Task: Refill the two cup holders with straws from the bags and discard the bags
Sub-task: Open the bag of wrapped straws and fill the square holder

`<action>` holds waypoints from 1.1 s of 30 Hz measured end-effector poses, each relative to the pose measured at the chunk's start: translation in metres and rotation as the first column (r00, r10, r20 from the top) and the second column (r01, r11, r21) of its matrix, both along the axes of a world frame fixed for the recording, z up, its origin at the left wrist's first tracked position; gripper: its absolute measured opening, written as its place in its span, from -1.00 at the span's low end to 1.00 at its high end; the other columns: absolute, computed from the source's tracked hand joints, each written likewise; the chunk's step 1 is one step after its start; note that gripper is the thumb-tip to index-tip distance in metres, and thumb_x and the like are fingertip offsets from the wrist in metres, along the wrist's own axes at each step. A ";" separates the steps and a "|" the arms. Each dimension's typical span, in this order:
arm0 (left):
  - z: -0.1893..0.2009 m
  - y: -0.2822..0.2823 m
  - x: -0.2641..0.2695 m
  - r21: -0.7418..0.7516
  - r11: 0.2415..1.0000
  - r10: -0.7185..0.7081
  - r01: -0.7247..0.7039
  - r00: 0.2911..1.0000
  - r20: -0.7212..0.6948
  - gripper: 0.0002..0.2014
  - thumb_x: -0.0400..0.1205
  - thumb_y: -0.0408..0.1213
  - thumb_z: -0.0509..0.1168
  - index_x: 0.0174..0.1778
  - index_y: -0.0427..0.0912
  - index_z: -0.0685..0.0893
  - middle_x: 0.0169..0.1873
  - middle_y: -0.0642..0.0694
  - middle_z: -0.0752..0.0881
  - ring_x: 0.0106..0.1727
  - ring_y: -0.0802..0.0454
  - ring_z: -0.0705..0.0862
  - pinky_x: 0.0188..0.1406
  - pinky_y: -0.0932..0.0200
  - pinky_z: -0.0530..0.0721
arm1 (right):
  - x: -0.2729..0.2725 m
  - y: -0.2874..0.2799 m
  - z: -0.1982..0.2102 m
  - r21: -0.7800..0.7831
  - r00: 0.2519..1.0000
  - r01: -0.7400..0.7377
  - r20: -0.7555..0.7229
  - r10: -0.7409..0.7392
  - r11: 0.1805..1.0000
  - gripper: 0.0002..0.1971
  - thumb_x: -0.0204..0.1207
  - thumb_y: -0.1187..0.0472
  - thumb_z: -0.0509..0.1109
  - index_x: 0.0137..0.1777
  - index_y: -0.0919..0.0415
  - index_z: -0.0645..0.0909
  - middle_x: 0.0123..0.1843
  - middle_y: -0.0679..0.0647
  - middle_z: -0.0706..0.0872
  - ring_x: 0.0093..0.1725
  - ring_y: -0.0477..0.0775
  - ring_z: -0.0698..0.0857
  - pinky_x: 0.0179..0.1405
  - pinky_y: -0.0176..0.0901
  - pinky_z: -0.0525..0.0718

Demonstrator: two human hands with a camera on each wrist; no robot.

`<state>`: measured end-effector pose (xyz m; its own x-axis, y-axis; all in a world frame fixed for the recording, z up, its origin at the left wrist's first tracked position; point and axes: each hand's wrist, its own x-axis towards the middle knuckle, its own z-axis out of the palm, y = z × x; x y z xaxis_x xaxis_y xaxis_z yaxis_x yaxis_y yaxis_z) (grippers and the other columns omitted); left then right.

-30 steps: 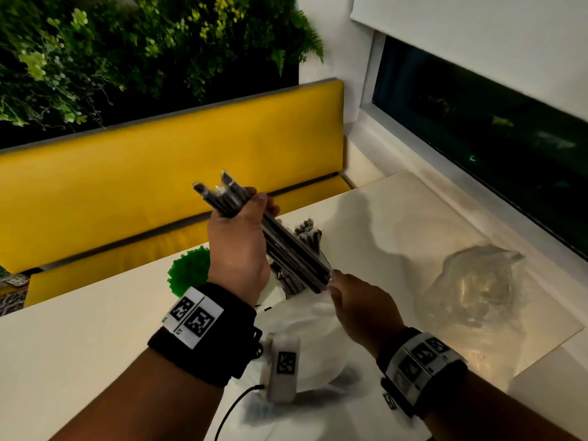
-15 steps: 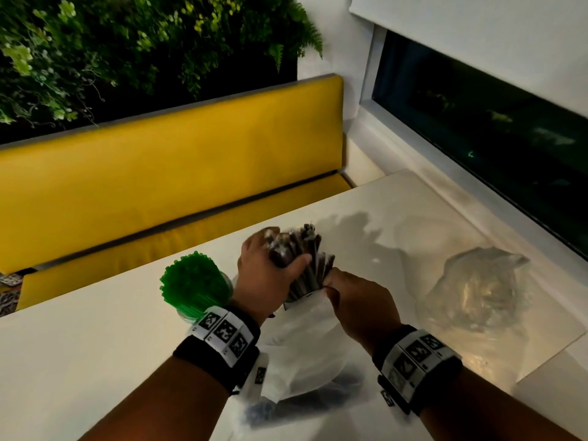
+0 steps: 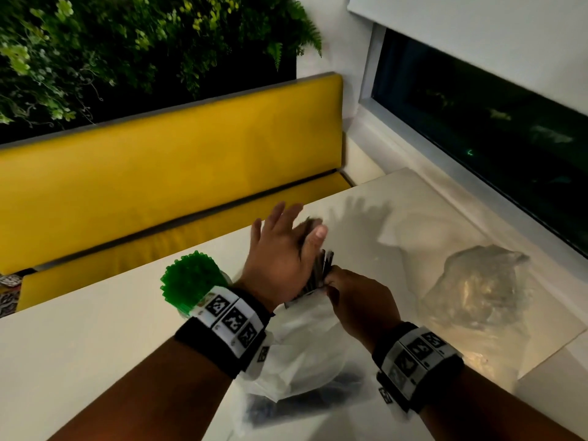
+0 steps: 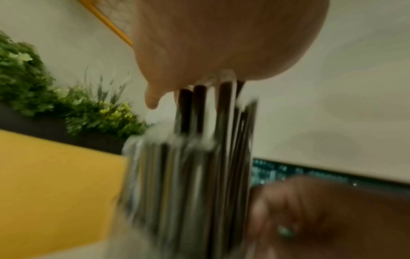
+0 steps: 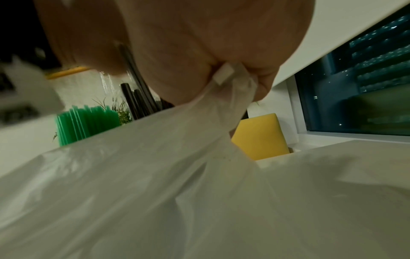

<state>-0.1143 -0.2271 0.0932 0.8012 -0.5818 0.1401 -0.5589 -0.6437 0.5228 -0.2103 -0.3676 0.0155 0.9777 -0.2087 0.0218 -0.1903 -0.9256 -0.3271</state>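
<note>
Dark straws [image 3: 325, 265] stand upright in the middle of the table, and their cup holder is hidden behind my hands. My left hand [image 3: 286, 230] is spread flat with its palm on the straw tops [image 4: 199, 108]. My right hand [image 3: 331, 281] pinches the edge of a white plastic bag [image 3: 305, 345] right beside the straws; the pinch shows in the right wrist view [image 5: 233, 84]. A few dark straws [image 3: 302, 399] still lie in the bag's lower end. Green straws [image 3: 191, 278] fill the other holder to the left.
A crumpled clear bag [image 3: 477, 288] lies on the white table [image 3: 79, 345] at the right. A yellow bench [image 3: 159, 186] runs along the far edge, with plants above it. A dark window [image 3: 477, 128] and its sill border the table's right side.
My left hand lowered a gripped bundle of dark straws among the standing ones, let go and opened flat over their tops. My right hand stayed pinching the bag.
</note>
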 end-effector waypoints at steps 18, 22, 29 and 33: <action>0.020 0.001 0.003 0.051 0.998 -0.044 0.031 0.954 0.296 -0.32 0.70 0.28 -0.12 0.72 0.07 0.07 0.74 -0.04 0.09 0.76 -0.06 -0.04 0.69 -0.30 -0.01 | 0.001 0.002 -0.004 0.000 1.000 0.015 -0.003 -0.015 1.000 -0.88 0.62 0.07 0.24 0.09 -0.09 0.56 -0.07 -0.07 0.75 -0.21 0.06 0.69 -0.30 -0.07 0.65; -0.018 -0.005 0.005 0.564 0.797 -0.333 0.216 0.936 0.111 -0.31 0.71 0.23 -0.01 0.72 0.02 0.04 0.74 -0.05 0.05 0.76 -0.09 -0.03 0.65 -0.33 0.11 | 0.001 0.003 -0.001 -0.015 1.000 0.019 -0.018 -0.019 1.000 -0.86 0.66 0.06 0.21 0.14 -0.07 0.55 -0.03 -0.09 0.75 -0.17 0.05 0.70 -0.27 -0.10 0.62; -0.017 -0.004 0.001 0.539 0.827 -0.321 0.159 0.921 0.221 -0.44 0.69 0.14 -0.09 0.63 0.12 0.28 0.69 -0.03 0.24 0.71 -0.12 0.18 0.51 -0.55 0.16 | -0.009 0.000 0.001 0.076 1.000 0.015 -0.019 -0.014 0.997 -0.78 0.66 0.00 0.24 0.28 -0.13 0.48 0.15 -0.11 0.69 -0.12 0.07 0.72 -0.21 -0.05 0.68; 0.000 0.020 -0.023 0.036 0.964 -0.247 0.262 0.842 0.480 -0.69 0.66 -0.15 0.25 0.26 -0.16 0.70 0.28 -0.20 0.68 0.29 -0.18 0.63 0.29 -0.21 0.53 | -0.040 -0.001 0.007 0.185 0.996 0.053 0.063 -0.066 0.981 -0.64 0.56 -0.15 0.39 0.28 -0.10 0.49 0.22 -0.18 0.55 -0.28 -0.08 0.64 -0.35 -0.27 0.53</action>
<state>-0.1377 -0.2070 0.0933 0.4556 -0.7452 0.4869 -0.8860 -0.4326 0.1669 -0.2501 -0.3686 0.0230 0.9610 -0.2730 0.0445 -0.2142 -0.8364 -0.5045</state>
